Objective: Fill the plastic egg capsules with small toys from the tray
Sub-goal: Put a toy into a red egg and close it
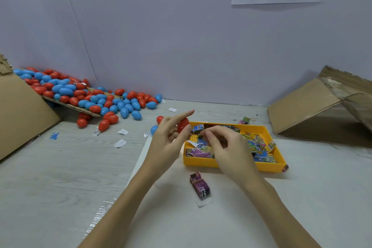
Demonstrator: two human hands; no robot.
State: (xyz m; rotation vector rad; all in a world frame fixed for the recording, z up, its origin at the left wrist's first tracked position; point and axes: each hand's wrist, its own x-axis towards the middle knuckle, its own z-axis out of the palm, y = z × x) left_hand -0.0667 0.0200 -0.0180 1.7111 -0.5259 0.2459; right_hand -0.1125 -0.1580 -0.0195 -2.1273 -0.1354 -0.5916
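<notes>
- Red plastic, smooth and glossy: the egg half (pixel 182 125) in the left hand (pixel 168 137) looks like a thin, stiff, very light shell. It is pinched between thumb and fingers just above the far left corner of the tray, with the forefinger stretched out past it.
- Such a shell will likely slip if squeezed on its curved dome; a hold across the rim, open mouth facing the other hand, should steady it better.
- Right hand (pixel 222 143) hovers over the yellow tray (pixel 231 165), fingertips drawn together on something small and dark close to the shell. What it is stays too small to tell.
- Toy packets (pixel 259 145) in the tray seem to be folded printed paper or foil, light and soft, so they should crush slightly to fit; best taken by the edges.
- One purple packet (pixel 200 185) lies on the table in front of the tray, apart from it.
- Red and blue eggs (pixel 96 98) lie heaped on a cardboard flap at the far left, well apart from the tray; being round, they will probably roll if nudged.
- A blue egg (pixel 154 129) and a red egg (pixel 159 119) sit just behind the left hand.
</notes>
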